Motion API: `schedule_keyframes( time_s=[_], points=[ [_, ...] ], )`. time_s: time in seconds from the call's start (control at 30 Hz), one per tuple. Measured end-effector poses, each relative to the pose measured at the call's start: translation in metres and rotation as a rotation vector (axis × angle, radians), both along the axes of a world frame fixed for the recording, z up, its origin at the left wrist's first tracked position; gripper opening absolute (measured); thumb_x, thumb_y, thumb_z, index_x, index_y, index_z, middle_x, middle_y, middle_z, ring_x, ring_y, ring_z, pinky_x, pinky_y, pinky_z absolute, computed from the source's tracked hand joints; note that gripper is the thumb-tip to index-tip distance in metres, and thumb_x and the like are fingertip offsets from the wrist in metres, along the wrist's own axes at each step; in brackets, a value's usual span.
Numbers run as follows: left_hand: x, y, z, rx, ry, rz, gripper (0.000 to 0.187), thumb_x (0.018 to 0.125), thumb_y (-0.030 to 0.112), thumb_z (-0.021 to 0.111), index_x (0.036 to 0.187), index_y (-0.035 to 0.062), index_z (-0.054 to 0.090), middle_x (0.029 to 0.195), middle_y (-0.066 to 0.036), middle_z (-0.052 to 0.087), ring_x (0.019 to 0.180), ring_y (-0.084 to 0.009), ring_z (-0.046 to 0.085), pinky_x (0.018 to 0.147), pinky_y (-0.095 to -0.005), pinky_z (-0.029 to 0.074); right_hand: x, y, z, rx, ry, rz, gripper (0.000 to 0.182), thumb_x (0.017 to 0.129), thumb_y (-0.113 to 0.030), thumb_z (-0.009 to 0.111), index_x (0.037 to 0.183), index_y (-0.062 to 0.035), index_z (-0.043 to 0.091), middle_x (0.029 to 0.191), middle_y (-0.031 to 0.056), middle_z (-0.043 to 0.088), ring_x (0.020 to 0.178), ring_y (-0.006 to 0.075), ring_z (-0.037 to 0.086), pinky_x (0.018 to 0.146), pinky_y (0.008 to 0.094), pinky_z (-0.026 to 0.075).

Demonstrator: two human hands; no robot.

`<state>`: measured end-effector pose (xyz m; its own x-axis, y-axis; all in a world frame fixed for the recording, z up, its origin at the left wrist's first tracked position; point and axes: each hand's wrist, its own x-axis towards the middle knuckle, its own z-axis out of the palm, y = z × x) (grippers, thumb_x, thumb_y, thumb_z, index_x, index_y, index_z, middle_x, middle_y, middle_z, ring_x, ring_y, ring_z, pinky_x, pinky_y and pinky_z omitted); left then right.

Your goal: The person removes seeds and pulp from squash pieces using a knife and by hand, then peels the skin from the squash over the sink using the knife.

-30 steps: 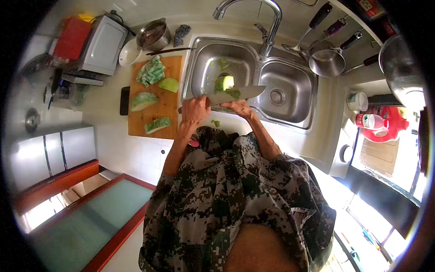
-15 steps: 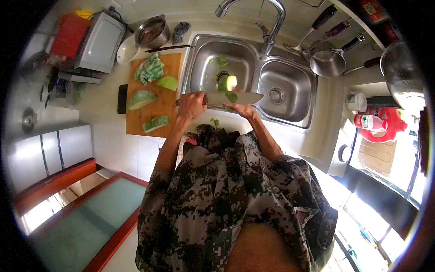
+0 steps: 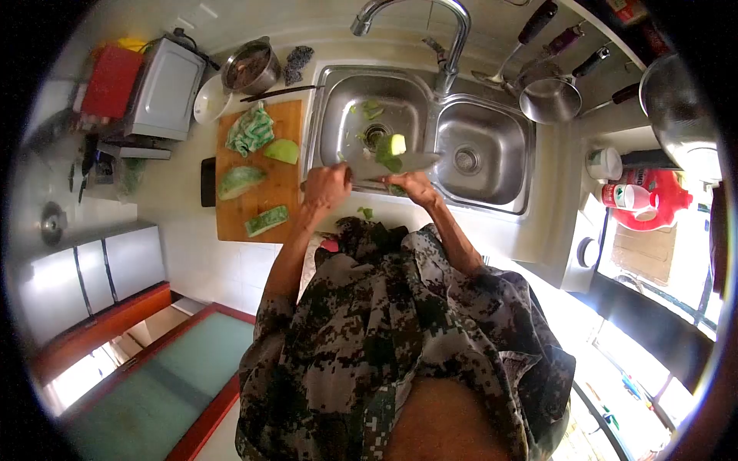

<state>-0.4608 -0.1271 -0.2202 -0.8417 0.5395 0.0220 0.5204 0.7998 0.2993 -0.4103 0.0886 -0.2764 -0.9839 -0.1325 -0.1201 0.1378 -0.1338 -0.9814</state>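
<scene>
Over the front of the left sink basin (image 3: 338, 107), my left hand (image 3: 327, 186) is closed round the handle of a knife (image 3: 417, 160), whose broad blade points right. My right hand (image 3: 413, 187) grips a piece of green gourd (image 3: 389, 151) with dark green skin and a pale cut end. The blade lies across the gourd, with a flap of peel at its edge. Green peelings (image 3: 372, 108) are scattered in the basin near the drain. Several cut gourd pieces (image 3: 241, 182) and a green-striped cloth (image 3: 250, 128) rest on the wooden cutting board (image 3: 288, 184) to the left.
The tap (image 3: 459, 46) arches over the back of the sink, beside the right basin (image 3: 492, 138). A metal pot (image 3: 265, 67) and a white bowl (image 3: 210, 102) stand behind the board. Pans and ladles (image 3: 550, 101) hang at the right. Peel scraps (image 3: 365, 212) lie at the counter's front edge.
The head view has shifted slightly. The blade is now blurred and has moved a little against the gourd; both hands keep their hold.
</scene>
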Motion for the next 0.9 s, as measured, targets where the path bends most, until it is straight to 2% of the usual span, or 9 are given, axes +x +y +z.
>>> schedule_keyframes(
  time_s=[0.17,0.2,0.27,0.37,0.4,0.5,0.6,0.67,0.9],
  points=[
    [0.004,0.0,-0.011,0.109,0.075,-0.14,0.015,0.074,0.015,0.063,0.077,0.0012,0.059,0.066,-0.015,0.064,0.057,-0.0304,0.063,0.055,-0.04,0.052,0.01,0.009,-0.004,0.37,-0.035,0.16,0.032,0.084,-0.023,0.061,0.106,0.0004,0.059,0.101,0.0133,0.06,0.095,0.0232,0.054,0.085,0.0361,0.042],
    [0.003,-0.001,-0.011,0.108,0.093,-0.19,0.015,0.073,0.014,0.064,0.077,0.0013,0.059,0.066,-0.015,0.064,0.058,-0.0299,0.064,0.056,-0.0397,0.052,0.01,0.008,-0.01,0.373,-0.034,0.163,0.032,0.084,-0.023,0.061,0.106,0.0004,0.059,0.101,0.0133,0.06,0.095,0.0232,0.054,0.085,0.0361,0.042],
    [0.003,-0.002,-0.01,0.098,0.082,-0.187,0.014,0.072,0.014,0.064,0.078,0.0016,0.059,0.067,-0.015,0.064,0.059,-0.0296,0.064,0.056,-0.0398,0.052,0.011,0.002,-0.023,0.553,0.002,-0.075,0.032,0.088,-0.024,0.057,0.11,-0.0025,0.054,0.105,0.0126,0.057,0.099,0.0227,0.051,0.088,0.0358,0.04],
    [0.006,-0.001,-0.001,0.057,0.061,-0.172,0.015,0.072,0.014,0.064,0.08,0.0021,0.059,0.069,-0.014,0.065,0.061,-0.0296,0.065,0.057,-0.0405,0.052,0.011,0.005,-0.032,0.756,0.092,0.04,0.034,0.087,-0.026,0.058,0.112,-0.004,0.051,0.106,0.0118,0.054,0.099,0.0217,0.049,0.088,0.0347,0.039],
    [0.007,-0.001,0.002,0.026,0.05,-0.158,0.016,0.072,0.014,0.065,0.081,0.0024,0.059,0.07,-0.014,0.066,0.062,-0.0299,0.065,0.057,-0.0409,0.052,0.01,0.006,-0.033,0.755,0.093,0.044,0.034,0.087,-0.026,0.058,0.112,-0.004,0.051,0.106,0.0118,0.054,0.099,0.0217,0.049,0.088,0.0347,0.039],
    [0.004,-0.001,-0.005,0.02,-0.014,-0.077,0.019,0.07,0.015,0.067,0.082,0.0025,0.06,0.073,-0.015,0.066,0.063,-0.0304,0.065,0.059,-0.041,0.052,0.005,0.001,-0.019,0.401,-0.02,0.116,0.036,0.084,-0.025,0.062,0.112,-0.0032,0.054,0.106,0.0129,0.057,0.099,0.0221,0.051,0.087,0.0344,0.041],
    [0.003,-0.004,-0.009,-0.036,0.005,-0.065,0.02,0.07,0.017,0.068,0.082,0.0022,0.06,0.073,-0.015,0.066,0.064,-0.0308,0.065,0.06,-0.041,0.053,0.01,0.0,0.026,0.308,-0.147,0.18,0.035,0.08,-0.022,0.067,0.108,-0.0019,0.059,0.104,0.0125,0.062,0.095,0.0214,0.055,0.083,0.0341,0.043],
    [0.005,-0.001,-0.003,-0.039,0.029,-0.056,0.021,0.069,0.016,0.069,0.082,0.002,0.061,0.073,-0.016,0.066,0.064,-0.0311,0.065,0.061,-0.0411,0.053,0.009,-0.001,0.028,0.158,-0.165,0.143,0.032,0.077,-0.018,0.069,0.102,-0.0005,0.063,0.096,0.0095,0.067,0.086,0.02,0.059,0.076,0.0338,0.046],
    [-0.002,-0.002,-0.023,-0.021,-0.035,-0.04,0.018,0.071,0.016,0.067,0.081,0.002,0.062,0.072,-0.017,0.066,0.065,-0.0328,0.065,0.063,-0.0427,0.053,0.006,-0.01,0.012,0.023,-0.228,0.057,0.024,0.078,-0.01,0.069,0.1,-0.0007,0.063,0.086,0.0079,0.066,0.071,0.0154,0.06,0.056,0.0285,0.048]
  ],
)
